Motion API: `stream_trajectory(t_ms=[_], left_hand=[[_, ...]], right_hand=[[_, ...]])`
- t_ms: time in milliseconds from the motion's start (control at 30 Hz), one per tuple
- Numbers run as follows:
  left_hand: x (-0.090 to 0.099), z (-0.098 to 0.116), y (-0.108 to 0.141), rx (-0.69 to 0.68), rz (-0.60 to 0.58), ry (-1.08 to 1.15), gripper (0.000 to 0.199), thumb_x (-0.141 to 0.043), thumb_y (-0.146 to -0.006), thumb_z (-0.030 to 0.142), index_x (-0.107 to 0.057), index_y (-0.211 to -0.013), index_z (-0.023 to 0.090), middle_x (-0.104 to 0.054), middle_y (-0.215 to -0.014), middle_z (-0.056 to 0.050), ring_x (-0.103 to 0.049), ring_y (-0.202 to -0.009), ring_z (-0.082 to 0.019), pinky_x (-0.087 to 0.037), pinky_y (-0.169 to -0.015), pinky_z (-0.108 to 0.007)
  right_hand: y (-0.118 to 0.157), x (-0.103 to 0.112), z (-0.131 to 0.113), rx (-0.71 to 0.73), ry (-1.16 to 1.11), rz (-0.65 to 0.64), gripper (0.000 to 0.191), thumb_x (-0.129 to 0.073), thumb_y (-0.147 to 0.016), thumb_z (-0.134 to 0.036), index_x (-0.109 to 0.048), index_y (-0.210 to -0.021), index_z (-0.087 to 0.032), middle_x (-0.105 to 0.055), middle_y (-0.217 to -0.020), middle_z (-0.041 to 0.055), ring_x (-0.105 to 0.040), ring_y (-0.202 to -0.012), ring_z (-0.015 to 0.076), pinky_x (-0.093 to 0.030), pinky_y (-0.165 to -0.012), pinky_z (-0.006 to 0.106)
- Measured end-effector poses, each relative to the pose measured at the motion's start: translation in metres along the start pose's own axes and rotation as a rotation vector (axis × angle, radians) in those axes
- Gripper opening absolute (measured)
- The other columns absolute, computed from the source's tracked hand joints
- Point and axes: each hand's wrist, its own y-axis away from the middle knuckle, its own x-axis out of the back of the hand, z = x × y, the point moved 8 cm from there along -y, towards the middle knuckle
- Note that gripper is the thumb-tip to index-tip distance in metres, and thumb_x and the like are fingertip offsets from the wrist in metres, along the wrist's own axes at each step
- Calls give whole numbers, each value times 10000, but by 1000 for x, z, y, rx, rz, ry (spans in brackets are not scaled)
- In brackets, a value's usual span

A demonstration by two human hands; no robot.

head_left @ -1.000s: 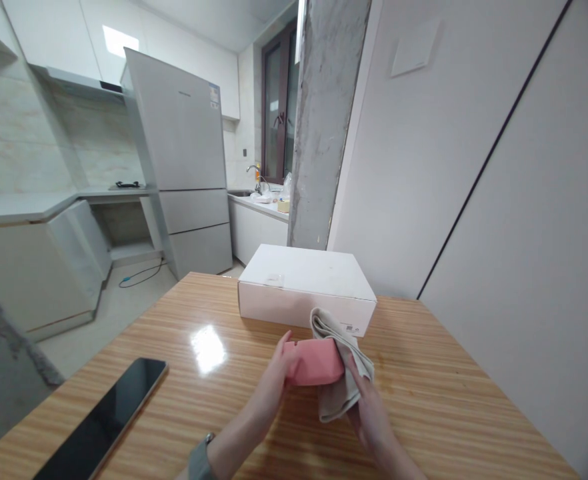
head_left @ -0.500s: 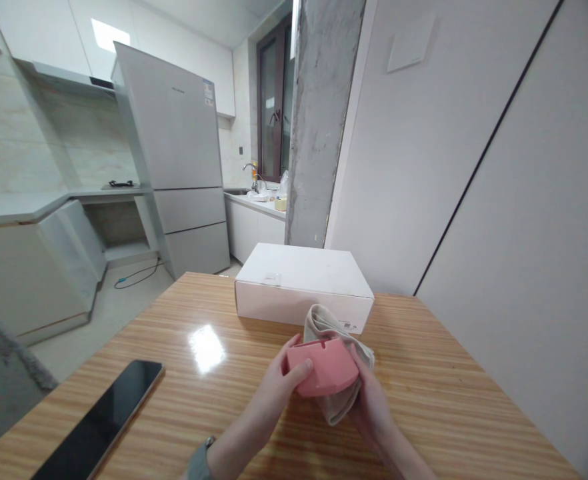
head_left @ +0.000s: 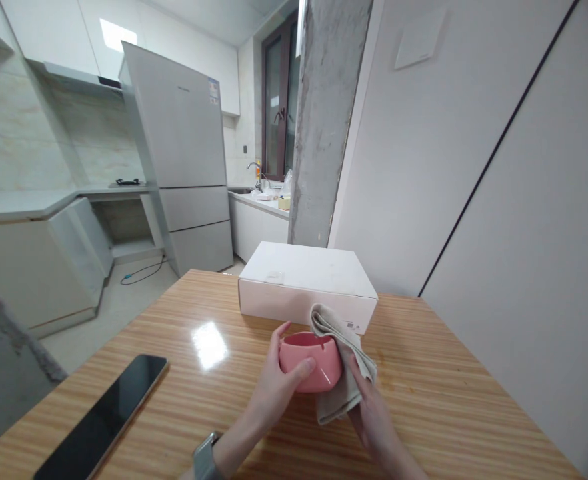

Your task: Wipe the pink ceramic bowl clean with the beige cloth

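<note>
My left hand [head_left: 280, 379] grips a glossy pink ashtray [head_left: 319, 365] with a notched rim, its thumb across the front and its fingers around the far left side. The ashtray is held above the table, its opening tipped slightly upward. In my right hand [head_left: 369, 408] is a folded beige cloth [head_left: 343, 393], pressed against the ashtray's right side. Part of the cloth is hidden behind the ashtray, and some of my right fingers are covered by the cloth.
A white cardboard box [head_left: 307, 270] stands on the wood-grain table [head_left: 454, 400] just beyond my hands. At the left lies a black phone [head_left: 104, 417]. Behind the table are a grey fridge [head_left: 189, 133] and a concrete pillar [head_left: 319, 127].
The ashtray has turned so more of its opening shows, and it has shifted slightly left. My right hand and the cloth have moved from behind it toward its right side.
</note>
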Motion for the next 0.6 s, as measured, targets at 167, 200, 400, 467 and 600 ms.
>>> stream_trajectory(t_ms=[167, 200, 400, 467, 600], left_hand=[[-7, -16, -3, 178, -113, 133, 994, -676, -695, 469, -165, -1477, 129, -585, -1265, -160, -534, -1167, -286, -381, -1015, -399], [-9, -18, -3, 212, -138, 148, 1002, -676, -684, 481, -184, -1475, 110, -584, -1270, -165, -515, -1193, -293, -362, -1033, -398], [-19, -11, 8, 94, -169, -9, 1012, -801, -621, 379, -276, -1455, 152, -579, -1283, -161, -542, -1155, -304, -392, -996, -382], [-22, -8, 10, 42, -177, -13, 1000, -830, -582, 343, -327, -1433, 187, -592, -1265, -139, -552, -1137, -295, -400, -982, -361], [-21, -11, 4, 78, -197, 111, 971, -791, -597, 448, -332, -1407, 173, -642, -1136, -149, -624, -975, -280, -482, -816, -342]], right_hand=[[1, -6, -9, -10, -70, 48, 437, -784, -610, -492, -730, -969, -249, -724, -1074, 16, -566, -1175, 261, -434, -1010, 356], [0, -9, -13, -14, -90, 25, 438, -765, -634, -501, -727, -981, -236, -727, -1065, 27, -585, -1150, 268, -460, -982, 360], [-2, -14, -22, -77, -140, -51, 454, -721, -663, -561, -729, -935, -197, -757, -927, 68, -671, -982, 314, -529, -867, 411], [1, -18, -18, -119, -145, -85, 462, -717, -671, -564, -729, -923, -176, -759, -897, 83, -679, -952, 317, -533, -849, 417], [5, -28, -14, -103, -151, -127, 463, -700, -708, -544, -712, -1001, -185, -750, -962, 75, -669, -979, 307, -513, -882, 431]])
